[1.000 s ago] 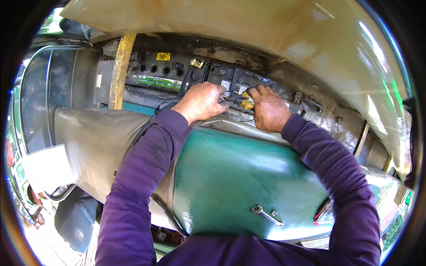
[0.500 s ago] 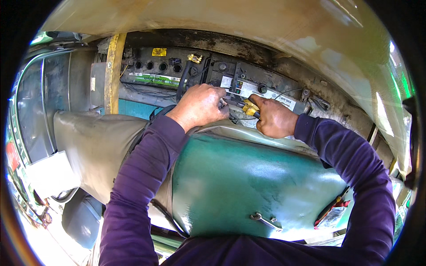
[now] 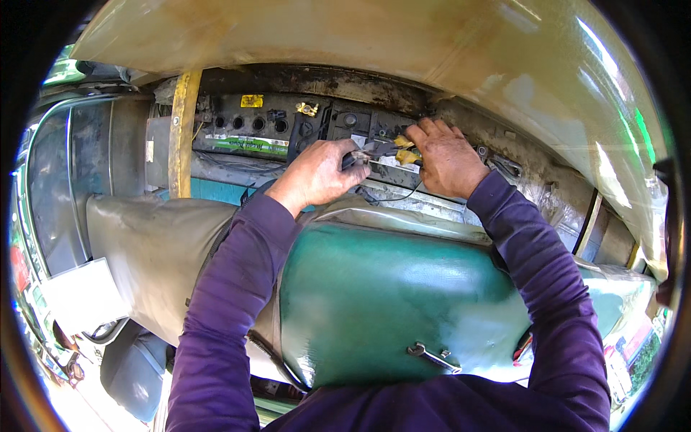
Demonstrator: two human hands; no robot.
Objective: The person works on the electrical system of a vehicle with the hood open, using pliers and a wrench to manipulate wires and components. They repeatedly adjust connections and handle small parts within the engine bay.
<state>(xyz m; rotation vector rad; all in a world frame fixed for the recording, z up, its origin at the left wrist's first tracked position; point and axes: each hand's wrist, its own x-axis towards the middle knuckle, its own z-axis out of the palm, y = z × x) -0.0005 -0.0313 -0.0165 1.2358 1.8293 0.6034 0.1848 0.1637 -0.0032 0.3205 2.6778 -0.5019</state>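
Two bare hands at work in the head view, the only one to log, over a battery bay behind a green seat cushion (image 3: 389,288). Yellow-handled pliers (image 3: 408,156) lie between the hands, above the near side of the right-hand battery (image 3: 354,122), nose toward the left. Right hand (image 3: 448,158): fingers curled over the plier grips, handles spread apart; thumb contact half hidden. Left hand (image 3: 324,169): thumb and forefinger pinched on what looks like a dark cable end (image 3: 358,156); its exact shape can't be made out, nor whether the plier nose touches it. Handling, by judgement: pliers light enough for one hand, rigid, not fragile; the yellow sleeves should give decent friction, though grime could make them slick. Best hold is well back on both grips, fingers clear of the nose. Cable likely stiff and springy, so pinch it close behind its end to stop it twisting. Left-hand battery (image 3: 248,124), green-labelled, would be heavy and boxy. Brass-coloured terminal clamp (image 3: 307,109) sits at its right end, small and hard. Metal spanner (image 3: 433,358) lies loose on the cushion's smooth cover, apt to slide; easiest taken mid-shank.
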